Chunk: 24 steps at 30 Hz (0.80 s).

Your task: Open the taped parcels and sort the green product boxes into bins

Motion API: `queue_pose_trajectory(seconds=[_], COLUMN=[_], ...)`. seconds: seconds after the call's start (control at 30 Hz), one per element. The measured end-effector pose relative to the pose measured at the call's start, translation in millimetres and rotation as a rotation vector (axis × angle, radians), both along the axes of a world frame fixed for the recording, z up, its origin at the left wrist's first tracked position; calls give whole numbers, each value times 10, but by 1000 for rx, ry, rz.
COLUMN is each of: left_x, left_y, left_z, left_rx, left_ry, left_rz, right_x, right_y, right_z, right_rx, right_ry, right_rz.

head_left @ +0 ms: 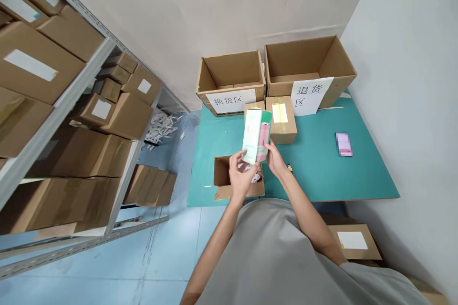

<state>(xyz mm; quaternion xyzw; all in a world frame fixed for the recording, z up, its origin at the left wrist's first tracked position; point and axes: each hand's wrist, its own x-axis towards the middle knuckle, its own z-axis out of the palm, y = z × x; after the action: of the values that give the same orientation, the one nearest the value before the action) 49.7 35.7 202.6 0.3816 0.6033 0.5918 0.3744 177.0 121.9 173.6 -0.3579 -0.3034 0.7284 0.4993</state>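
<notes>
Slim printed box (pixel 256 137), white on one face and green with a pink bottle picture on the next, held up and slightly tilted above a teal table (pixel 315 171). Pinched at its lower left by the left hand (pixel 240 176), thumb near the bottom edge. Gripped at the lower right by the right hand (pixel 275 158), thumb against the green face, other fingers mostly hidden. Just below the hands, an open carton (pixel 222 170) with contents too small to name. Behind the box, a taped carton (pixel 282 129) with a white label. Against the wall, two large open cartons side by side: left one (pixel 232 69) with a sign (pixel 232 101) reading 换货区, right one (pixel 300 57) with another reading 退货区. Farther right on the table, a pixelated pink item (pixel 344 144). To the left, metal shelving (pixel 84 72) stacked with brown boxes (pixel 39 59).
</notes>
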Motion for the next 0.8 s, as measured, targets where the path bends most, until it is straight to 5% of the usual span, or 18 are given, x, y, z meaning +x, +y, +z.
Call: queue_pose_trajectory(seconds=[0.13, 0.23, 0.37, 0.5, 0.67, 0.8], left_x=[-104, -147, -157, -154, -69, 147], left_y=[199, 333, 471, 639, 1049, 1596], left_z=[-84, -168, -205, -151, -83, -41], left_rx=[-177, -235, -325, -318, -291, -234], left_ry=[-692, -872, -860, -775, -691, -556], left_rz=[-77, -116, -205, -218, -254, -335], right_x=[22, -97, -254, -220, 36, 300], right_y=[-66, -167, -284, -208, 141, 619], right_z=[129, 269, 460, 521, 418, 279], right_rx=[174, 266, 317, 395, 335, 230], right_ry=[-232, -513, -835, -861, -868, -824], right_rz=[28, -74, -122, -172, -248, -313])
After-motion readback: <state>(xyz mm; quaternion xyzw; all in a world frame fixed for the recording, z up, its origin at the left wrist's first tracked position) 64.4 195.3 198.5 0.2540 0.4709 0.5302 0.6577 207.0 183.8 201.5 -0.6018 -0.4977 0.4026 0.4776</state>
